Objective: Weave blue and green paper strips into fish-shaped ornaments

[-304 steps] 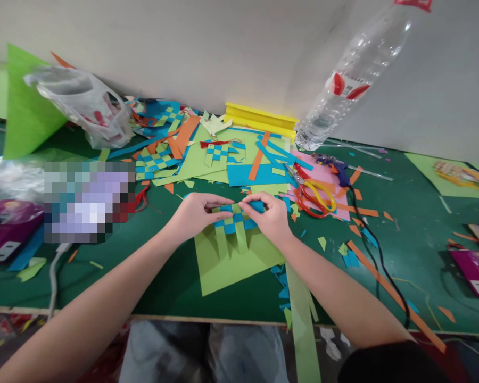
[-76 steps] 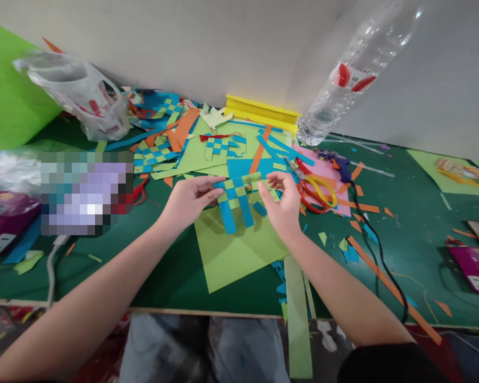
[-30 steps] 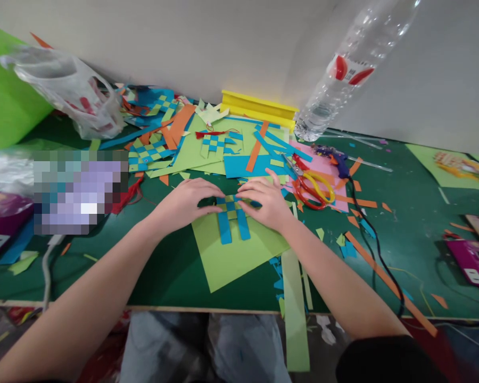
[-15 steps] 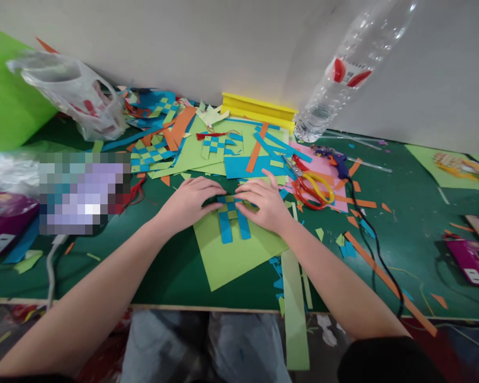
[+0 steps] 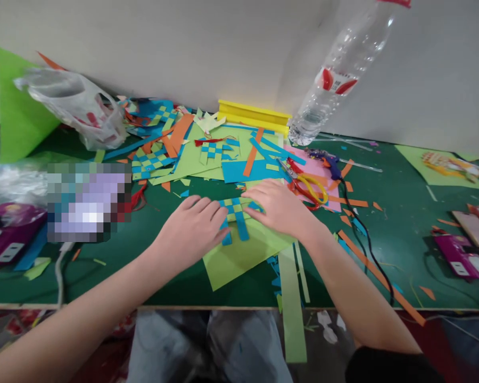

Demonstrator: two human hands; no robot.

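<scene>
A small weave of blue and light green paper strips (image 5: 236, 209) lies on a light green paper sheet (image 5: 227, 271) in front of me, two blue strip ends pointing toward me. My left hand (image 5: 193, 226) is at its left side, fingers curled over the edge and thumb on the left blue strip. From the right, my right hand (image 5: 281, 208) holds the weave's other edge between thumb and fingers. The fingertips of both hands are partly hidden. Beyond my right hand lie scissors (image 5: 311, 186) with red and yellow handles.
Finished woven pieces (image 5: 149, 162) and paper scraps cover the back of the green table (image 5: 159, 292). A plastic bottle (image 5: 327, 85) leans near a yellow strip-shaped piece (image 5: 253, 114). At left are a plastic bag (image 5: 83, 109) and a blurred-out device (image 5: 90, 202); a black cable (image 5: 363, 229) runs at right.
My left hand has turned and moved a little toward me, its fingers now more curled at the weave's left edge. My right hand has shifted slightly right. The whole view has moved slightly.
</scene>
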